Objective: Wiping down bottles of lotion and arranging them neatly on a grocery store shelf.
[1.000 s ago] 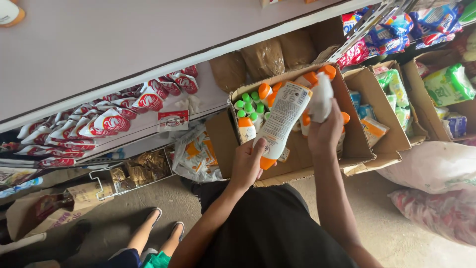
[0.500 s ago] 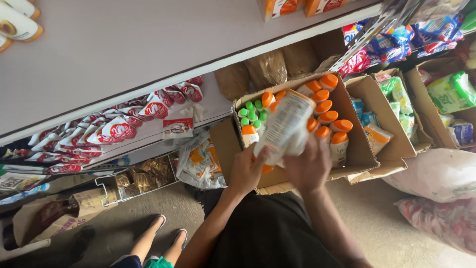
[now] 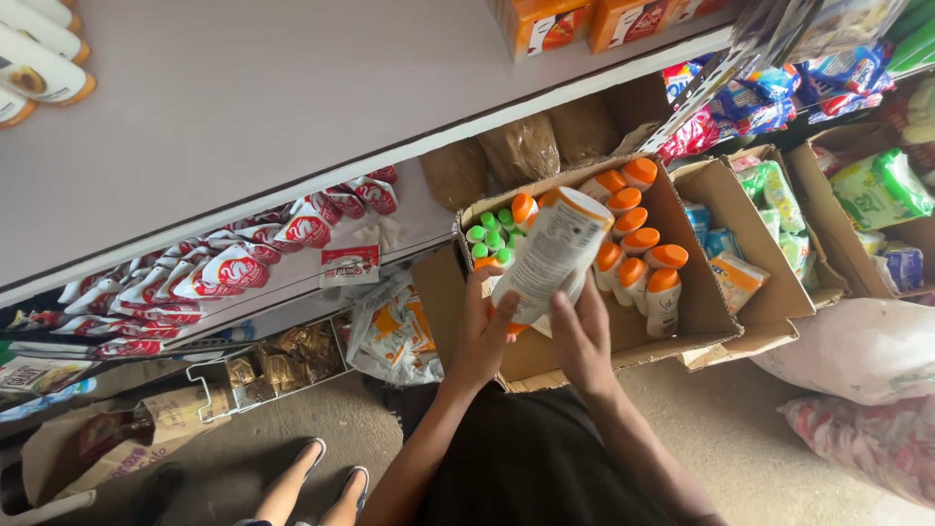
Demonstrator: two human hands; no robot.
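Note:
My left hand (image 3: 484, 336) and my right hand (image 3: 581, 338) together hold a white bottle with an orange cap (image 3: 550, 255), lying tilted above an open cardboard box (image 3: 693, 292). The left hand grips its lower end from the left; the right hand presses against its underside from the right. Inside the box stand several white bottles with orange caps (image 3: 635, 258) and a cluster of small green-capped bottles (image 3: 490, 239). The near-left part of the box floor is hidden behind my hands.
A wide white shelf (image 3: 273, 117) runs above, with orange cartons (image 3: 575, 21) on it. Red-and-white packets (image 3: 243, 258) line a lower shelf at left. More open boxes of packets (image 3: 769, 229) sit to the right, big sacks (image 3: 857, 351) lie beside them, and another person's bare feet (image 3: 321, 477) stand on the floor.
My right hand came down from the bottles in the box and joined the left on the held bottle. The view has shifted so the box sits lower in frame.

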